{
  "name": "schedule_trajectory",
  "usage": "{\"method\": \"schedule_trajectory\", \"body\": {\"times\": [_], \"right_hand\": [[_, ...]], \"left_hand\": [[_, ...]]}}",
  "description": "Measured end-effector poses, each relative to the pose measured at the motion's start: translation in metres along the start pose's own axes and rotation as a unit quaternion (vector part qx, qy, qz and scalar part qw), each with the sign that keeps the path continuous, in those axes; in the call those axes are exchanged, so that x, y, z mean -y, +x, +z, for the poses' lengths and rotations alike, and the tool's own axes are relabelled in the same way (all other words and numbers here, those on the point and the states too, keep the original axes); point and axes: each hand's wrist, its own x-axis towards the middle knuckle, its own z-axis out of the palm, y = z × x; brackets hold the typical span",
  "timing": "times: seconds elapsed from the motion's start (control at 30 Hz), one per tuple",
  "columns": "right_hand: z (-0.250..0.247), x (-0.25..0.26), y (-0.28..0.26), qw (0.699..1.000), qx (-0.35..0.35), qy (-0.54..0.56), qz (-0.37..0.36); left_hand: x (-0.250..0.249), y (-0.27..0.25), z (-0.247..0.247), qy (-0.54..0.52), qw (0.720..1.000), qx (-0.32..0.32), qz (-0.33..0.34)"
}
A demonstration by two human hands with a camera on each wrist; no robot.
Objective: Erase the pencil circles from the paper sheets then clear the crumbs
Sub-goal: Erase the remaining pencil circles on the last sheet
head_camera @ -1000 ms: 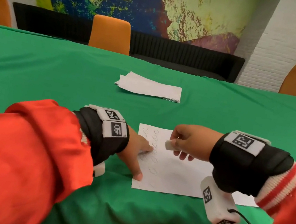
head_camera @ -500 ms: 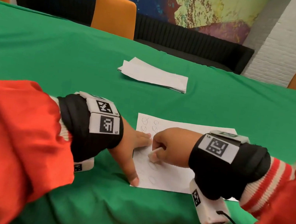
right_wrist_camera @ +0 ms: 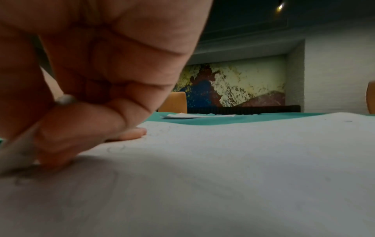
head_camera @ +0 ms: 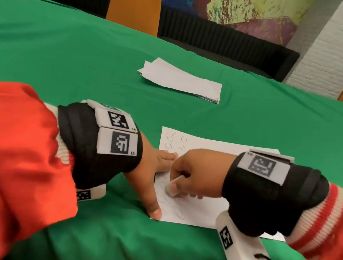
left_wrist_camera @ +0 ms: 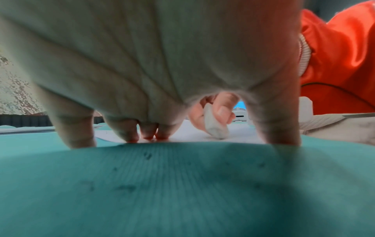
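1 sheet of paper lies flat at lower centre on the green cloth, its left half marked with small pencil circles. 1 white, rounded block eraser is pinched in the right hand, its tip pressed on the sheet. the left hand, fingers straight and spread, presses the sheet's left edge. 1 loose stack of paper sits at upper centre, well apart, bare cloth between. 3 orange chairs along the top edge.
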Motion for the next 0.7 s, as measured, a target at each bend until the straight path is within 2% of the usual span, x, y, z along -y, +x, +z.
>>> {"method": "schedule_trajectory", "body": {"times": [0.17,0.3,0.43,0.6,0.7], "right_hand": [[-0.0053,-0.0039,0.0042,0.999,-0.03,-0.009,0.025],[-0.0017,0.0018,0.0007,1.0,0.015,-0.017,-0.01],[-0.0068,-0.0059,0.0044,0.999,-0.036,-0.017,0.032],[-0.0011,0.0001,-0.0024,1.0,0.007,-0.008,0.001],[-0.0059,-0.0056,0.0012,0.999,-0.026,-0.012,0.037]], "left_hand": [[0.0006,0.0011,0.0004,0.013,1.0,0.003,-0.006],[-0.0002,0.0006,-0.0002,0.012,1.0,0.002,-0.005],[0.0008,0.0017,0.0004,0.02,1.0,-0.01,-0.006],[0.0012,0.0022,0.0009,0.014,1.0,-0.01,-0.012],[0.0007,0.0026,0.0017,0.03,0.999,-0.01,-0.023]]}}
